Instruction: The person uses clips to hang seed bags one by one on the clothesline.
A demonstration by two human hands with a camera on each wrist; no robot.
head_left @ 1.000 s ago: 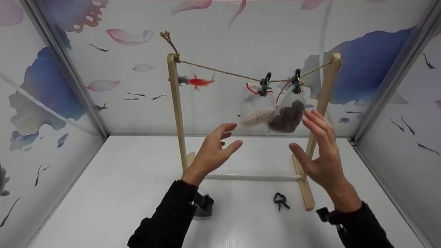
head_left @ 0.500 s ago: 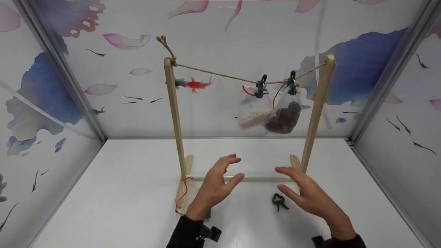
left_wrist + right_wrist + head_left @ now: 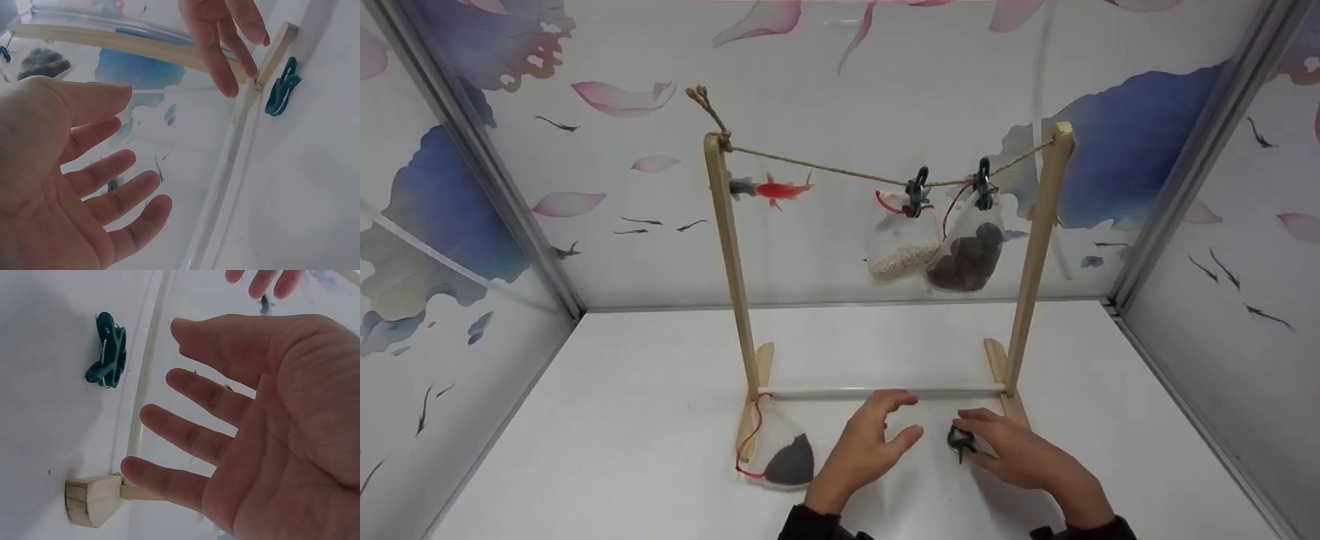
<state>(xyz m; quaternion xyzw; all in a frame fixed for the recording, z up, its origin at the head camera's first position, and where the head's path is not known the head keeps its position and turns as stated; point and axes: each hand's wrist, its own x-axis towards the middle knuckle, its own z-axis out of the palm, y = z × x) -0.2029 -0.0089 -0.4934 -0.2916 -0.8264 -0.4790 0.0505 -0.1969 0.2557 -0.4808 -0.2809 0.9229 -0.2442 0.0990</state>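
Note:
A dark green clip (image 3: 959, 441) lies on the white table at the tips of my right hand (image 3: 1027, 456). In the right wrist view the fingers of that hand (image 3: 264, 410) are spread, and the clip (image 3: 109, 351) is apart from them. My left hand (image 3: 864, 444) hovers left of it, fingers loosely bent around nothing. A clear bag of dark grey material (image 3: 791, 459) with a red drawstring lies by the left foot of the wooden frame. On the frame's rope (image 3: 817, 165), clips hold a bag of pale grains (image 3: 906, 260) and a bag of dark round pieces (image 3: 966, 259).
The wooden frame has a left post (image 3: 729, 262), a right post (image 3: 1037, 255) and a low white crossbar (image 3: 825, 392). The white table (image 3: 622, 420) is enclosed by patterned panels (image 3: 645, 240) on its back and sides.
Both hands have come down from near the hanging bags toward the table. My right hand has reached the loose clip. The bag of dark grey material has come into full view.

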